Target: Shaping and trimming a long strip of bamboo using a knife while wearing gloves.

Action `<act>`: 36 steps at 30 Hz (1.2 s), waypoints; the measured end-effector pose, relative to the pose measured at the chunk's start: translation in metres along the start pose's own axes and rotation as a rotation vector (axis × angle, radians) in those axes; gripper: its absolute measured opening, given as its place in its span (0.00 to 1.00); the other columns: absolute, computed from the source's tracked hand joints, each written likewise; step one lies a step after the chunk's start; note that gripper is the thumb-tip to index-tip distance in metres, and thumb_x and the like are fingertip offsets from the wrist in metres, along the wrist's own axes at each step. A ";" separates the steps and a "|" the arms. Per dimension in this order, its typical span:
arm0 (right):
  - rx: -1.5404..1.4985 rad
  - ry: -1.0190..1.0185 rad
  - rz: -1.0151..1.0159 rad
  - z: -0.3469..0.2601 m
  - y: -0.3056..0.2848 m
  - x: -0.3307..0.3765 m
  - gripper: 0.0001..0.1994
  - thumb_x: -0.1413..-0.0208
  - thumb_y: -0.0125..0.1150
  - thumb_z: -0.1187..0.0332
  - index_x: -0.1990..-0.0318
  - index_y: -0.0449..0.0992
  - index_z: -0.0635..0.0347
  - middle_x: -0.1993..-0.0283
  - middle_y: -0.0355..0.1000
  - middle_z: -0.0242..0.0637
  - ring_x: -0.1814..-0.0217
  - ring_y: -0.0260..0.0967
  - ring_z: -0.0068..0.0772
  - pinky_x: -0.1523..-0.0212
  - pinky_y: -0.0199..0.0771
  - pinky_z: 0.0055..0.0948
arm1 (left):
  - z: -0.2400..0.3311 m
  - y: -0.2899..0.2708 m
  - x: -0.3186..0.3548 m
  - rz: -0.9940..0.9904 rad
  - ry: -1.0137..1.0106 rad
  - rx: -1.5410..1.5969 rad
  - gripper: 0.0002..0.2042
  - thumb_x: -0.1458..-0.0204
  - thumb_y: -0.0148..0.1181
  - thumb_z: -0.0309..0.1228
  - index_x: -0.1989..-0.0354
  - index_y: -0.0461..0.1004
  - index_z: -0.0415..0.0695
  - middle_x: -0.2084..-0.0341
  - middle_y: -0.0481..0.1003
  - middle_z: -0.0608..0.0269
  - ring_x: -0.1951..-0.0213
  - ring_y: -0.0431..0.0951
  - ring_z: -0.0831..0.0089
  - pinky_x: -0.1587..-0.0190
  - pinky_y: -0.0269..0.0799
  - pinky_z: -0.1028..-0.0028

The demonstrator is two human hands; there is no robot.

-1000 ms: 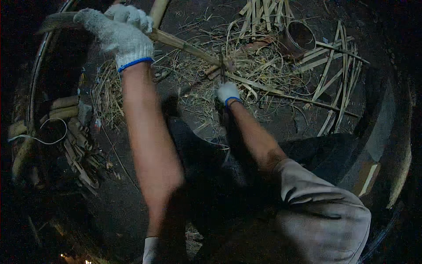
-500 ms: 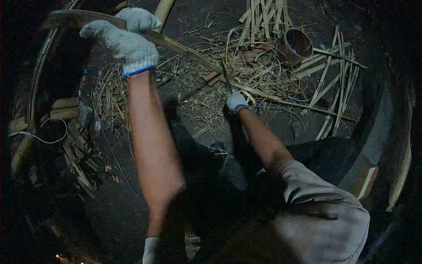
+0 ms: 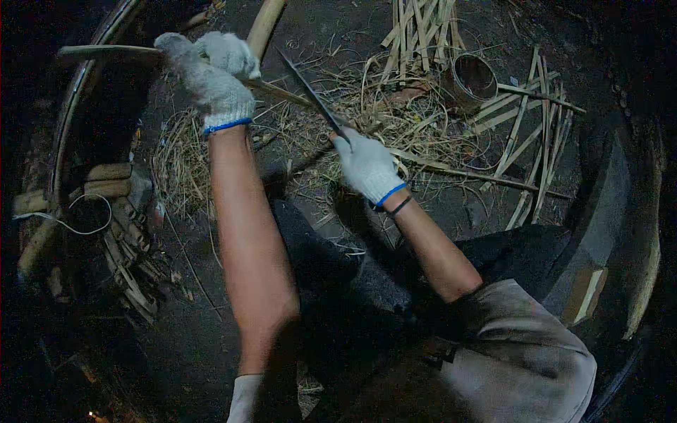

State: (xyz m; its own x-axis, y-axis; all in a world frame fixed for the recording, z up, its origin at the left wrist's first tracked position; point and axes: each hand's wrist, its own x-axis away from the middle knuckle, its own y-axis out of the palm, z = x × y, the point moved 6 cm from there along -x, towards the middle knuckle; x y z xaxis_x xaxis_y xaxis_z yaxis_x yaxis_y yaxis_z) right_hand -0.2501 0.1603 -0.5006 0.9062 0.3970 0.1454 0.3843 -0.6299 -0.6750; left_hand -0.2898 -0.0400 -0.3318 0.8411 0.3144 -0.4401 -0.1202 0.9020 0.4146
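My left hand (image 3: 217,77), in a white knitted glove with a blue cuff, is closed around a long bamboo strip (image 3: 106,49). One end of the strip sticks out left of the glove; its other side slants down to the right, passing behind the knife. My right hand (image 3: 368,168), gloved alike, is wrapped around the handle of a knife (image 3: 309,88). The handle is hidden in the glove. Its long dark blade points up and left, toward my left hand, and crosses over the strip; whether it touches the strip I cannot tell.
Thin bamboo shavings (image 3: 185,166) cover the ground around my hands. A round open container (image 3: 474,79) stands at the far right, beside split bamboo strips (image 3: 423,32) and crossed strips (image 3: 539,127). Short bamboo pieces (image 3: 109,187) lie at left; a thick pole (image 3: 266,27) lies at the back.
My right hand has come up and left with the knife, its blade now tilted toward my left hand. The strip's left end has dropped slightly, and my left hand has shifted slightly.
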 end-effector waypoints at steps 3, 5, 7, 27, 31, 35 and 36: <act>0.021 -0.097 0.043 -0.054 -0.025 0.014 0.16 0.38 0.43 0.56 0.60 0.70 0.60 0.74 0.72 0.53 0.69 0.72 0.59 0.68 0.71 0.52 | -0.005 0.010 0.005 0.089 -0.070 -0.111 0.34 0.50 0.35 0.70 0.92 0.48 0.53 0.94 0.48 0.70 0.88 0.48 0.72 0.82 0.42 0.72; 0.044 -0.113 0.105 -0.070 -0.024 0.022 0.13 0.38 0.44 0.57 0.63 0.70 0.57 0.76 0.72 0.50 0.73 0.72 0.56 0.72 0.73 0.51 | -0.001 0.003 0.004 0.294 -0.015 -0.168 0.32 0.45 0.36 0.65 0.92 0.49 0.54 0.95 0.49 0.69 0.89 0.48 0.71 0.83 0.43 0.71; 0.010 -0.138 0.124 -0.052 -0.007 0.016 0.14 0.38 0.44 0.58 0.62 0.69 0.60 0.76 0.71 0.53 0.72 0.71 0.59 0.71 0.71 0.52 | -0.004 0.005 0.004 0.286 -0.008 -0.169 0.32 0.44 0.36 0.63 0.92 0.49 0.54 0.95 0.49 0.69 0.89 0.48 0.71 0.83 0.44 0.70; 0.029 -0.023 0.085 -0.050 0.022 -0.001 0.11 0.40 0.45 0.62 0.64 0.67 0.61 0.74 0.74 0.52 0.70 0.74 0.57 0.68 0.73 0.52 | -0.022 -0.148 -0.037 0.253 -0.087 -0.657 0.23 0.57 0.62 0.29 0.53 0.60 0.56 0.76 0.71 0.66 0.79 0.74 0.68 0.83 0.67 0.65; 0.018 -0.140 0.043 -0.090 0.013 0.016 0.10 0.42 0.47 0.63 0.63 0.67 0.62 0.73 0.74 0.52 0.71 0.74 0.56 0.69 0.74 0.50 | 0.004 -0.170 -0.040 -0.288 -0.056 -1.113 0.15 0.50 0.56 0.31 0.56 0.60 0.58 0.77 0.71 0.64 0.82 0.71 0.67 0.84 0.61 0.67; 0.115 0.031 0.058 -0.014 0.029 -0.006 0.09 0.48 0.50 0.67 0.62 0.68 0.62 0.72 0.74 0.52 0.69 0.75 0.53 0.68 0.76 0.47 | -0.025 -0.061 -0.014 0.133 -0.043 0.139 0.07 0.43 0.46 0.36 0.57 0.60 0.57 0.78 0.67 0.66 0.83 0.67 0.66 0.84 0.60 0.66; 0.288 -0.073 0.061 0.039 0.046 -0.028 0.09 0.48 0.50 0.68 0.62 0.68 0.62 0.73 0.74 0.52 0.68 0.75 0.53 0.67 0.76 0.47 | -0.039 -0.041 -0.019 0.114 -0.050 0.181 0.07 0.43 0.46 0.36 0.57 0.60 0.57 0.78 0.67 0.66 0.83 0.67 0.66 0.84 0.60 0.66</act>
State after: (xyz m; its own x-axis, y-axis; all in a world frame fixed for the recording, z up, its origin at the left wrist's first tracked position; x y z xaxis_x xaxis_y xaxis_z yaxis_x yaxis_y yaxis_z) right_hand -0.2649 0.1461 -0.5643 0.9071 0.4175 0.0532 0.2543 -0.4428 -0.8598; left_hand -0.3214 -0.0715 -0.3719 0.8529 0.3926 -0.3440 -0.1234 0.7919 0.5980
